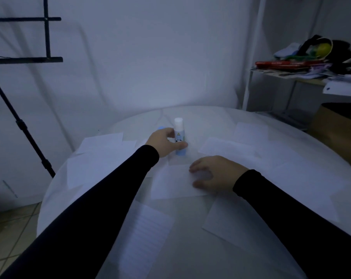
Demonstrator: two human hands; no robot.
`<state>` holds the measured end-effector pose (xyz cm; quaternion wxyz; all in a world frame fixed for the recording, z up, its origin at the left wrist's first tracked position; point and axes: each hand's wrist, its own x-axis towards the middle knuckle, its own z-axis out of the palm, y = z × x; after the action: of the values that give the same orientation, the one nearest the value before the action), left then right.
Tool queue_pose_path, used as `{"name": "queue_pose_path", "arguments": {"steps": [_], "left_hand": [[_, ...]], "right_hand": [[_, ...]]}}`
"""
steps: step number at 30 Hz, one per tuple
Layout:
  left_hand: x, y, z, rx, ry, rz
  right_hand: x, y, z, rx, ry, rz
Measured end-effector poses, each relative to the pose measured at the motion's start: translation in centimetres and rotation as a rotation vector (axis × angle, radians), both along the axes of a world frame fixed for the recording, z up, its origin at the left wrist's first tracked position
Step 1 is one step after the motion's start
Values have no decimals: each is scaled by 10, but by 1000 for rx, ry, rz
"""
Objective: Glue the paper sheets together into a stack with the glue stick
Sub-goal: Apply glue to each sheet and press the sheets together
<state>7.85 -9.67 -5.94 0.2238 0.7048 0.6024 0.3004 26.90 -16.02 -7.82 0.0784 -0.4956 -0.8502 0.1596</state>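
A glue stick (179, 127) with a white top and light blue base stands upright near the middle of the round white table (190, 248). My left hand (164, 142) grips its body with thumb and fingers curled round it. A small blue round thing (161, 127), perhaps the cap, peeks out behind that hand. My right hand (214, 172) rests with spread, slightly bent fingers on a white paper sheet (170, 184) in front of me. Several other white sheets lie scattered: at the left (102, 143), at the right (226, 148), and lined ones nearer me (148, 234).
A black tripod leg (21, 125) stands left of the table. At the right a white shelf (287, 74) carries red boxes, cloths and clutter. A brown box (335, 129) sits behind the table's right edge. A white backdrop hangs behind.
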Motion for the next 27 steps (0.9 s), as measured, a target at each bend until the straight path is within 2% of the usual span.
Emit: {"name": "queue_pose_path", "arguments": {"steps": [3, 8, 10, 12, 15, 27], "left_hand": [[3, 4, -5, -8, -54, 4], [-13, -6, 6, 118, -95, 37], [-26, -10, 12, 34, -11, 53], [-39, -14, 12, -85, 152, 58], [-48, -16, 1, -81, 370, 39], [-48, 8, -10, -80, 418, 141]], "right_hand": [[3, 3, -4, 21, 1, 22], [7, 4, -9, 51, 10, 63], [8, 3, -10, 51, 4, 69], [7, 3, -10, 51, 10, 62], [4, 2, -9, 71, 29, 57], [9, 2, -18, 71, 114, 66]]}}
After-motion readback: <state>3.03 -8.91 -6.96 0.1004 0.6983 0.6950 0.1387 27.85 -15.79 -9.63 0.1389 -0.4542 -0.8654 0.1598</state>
